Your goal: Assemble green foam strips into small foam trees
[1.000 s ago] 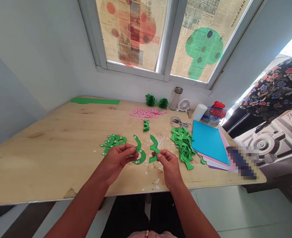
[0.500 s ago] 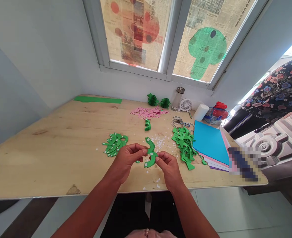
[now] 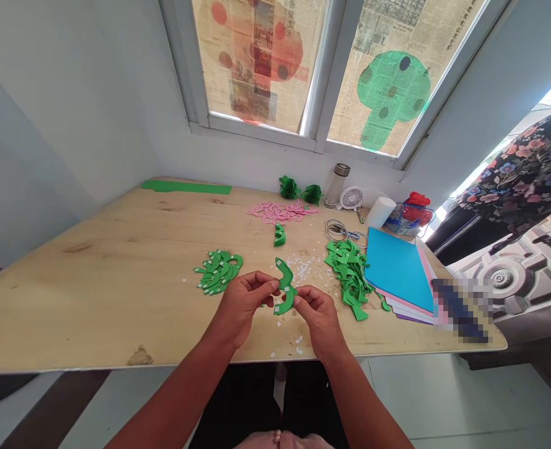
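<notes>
Between my hands, low over the front of the table, is a curvy green paper cutout (image 3: 287, 304) shaped like a 3, with small white squares stuck on it. My left hand (image 3: 247, 298) pinches its left side near the middle. On the other side, the thumb and fingers of my right hand (image 3: 316, 313) grip its edge. Left of my hands lies a pile of curved green cutouts (image 3: 217, 272), many bearing white squares. A small stack of similar green pieces (image 3: 280, 236) sits farther back. White paper bits (image 3: 301, 267) are scattered behind and in front of the cutout.
Green paper scraps (image 3: 348, 269) and blue sheets (image 3: 394, 268) lie at right, with scissors (image 3: 350, 235) behind. Pink cutouts (image 3: 278, 213), a bottle (image 3: 337, 186), a small fan (image 3: 351, 198) and a white roll (image 3: 381, 212) stand or lie toward the back. A person in floral clothing (image 3: 523, 165) is at right.
My hands keep the same grip on the green cutout, almost unmoved. At the far right edge, the other person's hand has come into view.
</notes>
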Demonstrator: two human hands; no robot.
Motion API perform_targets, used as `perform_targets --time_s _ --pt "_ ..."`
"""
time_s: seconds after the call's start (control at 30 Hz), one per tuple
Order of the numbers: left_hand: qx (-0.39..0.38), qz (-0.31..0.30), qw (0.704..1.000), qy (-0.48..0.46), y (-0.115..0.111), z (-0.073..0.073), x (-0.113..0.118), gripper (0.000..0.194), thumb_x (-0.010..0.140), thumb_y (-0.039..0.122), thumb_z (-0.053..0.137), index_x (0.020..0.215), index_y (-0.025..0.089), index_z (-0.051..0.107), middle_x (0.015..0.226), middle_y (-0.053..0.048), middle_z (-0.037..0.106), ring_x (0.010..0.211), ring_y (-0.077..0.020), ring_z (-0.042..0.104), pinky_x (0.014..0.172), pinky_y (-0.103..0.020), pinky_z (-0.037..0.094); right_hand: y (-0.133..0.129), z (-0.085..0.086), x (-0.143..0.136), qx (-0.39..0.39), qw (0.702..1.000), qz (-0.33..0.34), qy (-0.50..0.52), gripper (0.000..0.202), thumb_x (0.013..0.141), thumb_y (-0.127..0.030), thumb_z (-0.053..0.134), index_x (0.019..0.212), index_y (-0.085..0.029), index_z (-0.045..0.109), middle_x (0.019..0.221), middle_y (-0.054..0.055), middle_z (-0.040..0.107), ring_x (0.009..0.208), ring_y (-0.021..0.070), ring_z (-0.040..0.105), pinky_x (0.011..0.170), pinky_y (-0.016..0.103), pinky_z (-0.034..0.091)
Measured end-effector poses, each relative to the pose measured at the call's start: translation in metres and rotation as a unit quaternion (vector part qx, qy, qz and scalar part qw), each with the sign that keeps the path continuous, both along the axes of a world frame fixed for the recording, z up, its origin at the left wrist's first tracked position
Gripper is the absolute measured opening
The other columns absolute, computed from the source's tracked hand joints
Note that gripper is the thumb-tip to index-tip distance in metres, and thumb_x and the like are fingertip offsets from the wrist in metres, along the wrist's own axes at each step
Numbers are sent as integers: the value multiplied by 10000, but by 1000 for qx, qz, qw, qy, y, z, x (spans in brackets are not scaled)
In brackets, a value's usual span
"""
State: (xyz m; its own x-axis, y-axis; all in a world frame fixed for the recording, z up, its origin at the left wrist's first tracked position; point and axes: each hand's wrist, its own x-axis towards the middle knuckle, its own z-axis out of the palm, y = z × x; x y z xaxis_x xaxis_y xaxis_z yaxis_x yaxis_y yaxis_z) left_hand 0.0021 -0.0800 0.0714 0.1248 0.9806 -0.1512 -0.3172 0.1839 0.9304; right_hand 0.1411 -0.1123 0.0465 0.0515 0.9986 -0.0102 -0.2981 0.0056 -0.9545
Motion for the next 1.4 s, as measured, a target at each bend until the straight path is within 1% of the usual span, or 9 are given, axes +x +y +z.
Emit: perform_targets --time_s 0.17,0.47,0.7,0.97,1.13,1.4 --pt "0 15 1000 -16 0 -3 2 176 582 264 773 570 150 640 551 -2 605 570 -118 547 537 -230 405 0 1 -1 1 1000 3 4 137 703 -317 731 722 -195 672 695 -11 682 680 134 575 687 257 411" --pt "1 42 999 -30 1 -7 6 187 576 268 774 581 141 637 578 -10 629 547 -111 536 535 -237 416 1 0 -1 11 1000 9 -1 112 736 -293 709 775 -190 689 699 -10 676 678 122 552 658 239 404" --pt "-3 55 998 -40 1 -7 7 186 559 255 774 585 138 632 573 -9 627 541 -110 538 523 -234 411 0 1 -3 14 1000 11 -6 108 741 -296 700 780 -196 698 702 -13 674 690 124 555 674 237 407" --pt "-6 63 997 -40 -1 -4 8 182 558 240 772 584 136 624 569 -7 623 534 -110 536 526 -236 414 0 2 -3 9 1000 10 -9 108 740 -299 699 777 -198 693 706 -11 674 683 127 549 670 242 399" --pt "-1 71 997 -36 -2 -5 8 173 568 237 766 596 137 627 570 -7 630 506 -95 516 522 -231 410 0 3 -3 12 1000 9 -13 122 741 -310 696 786 -196 697 710 -3 674 693 138 552 675 255 399" --pt "6 88 996 -33 -3 -5 10 178 566 239 766 603 138 625 580 -10 631 521 -106 534 521 -229 418 0 1 -3 7 1000 2 -13 151 723 -330 707 788 -194 695 730 3 687 685 138 559 671 256 409"
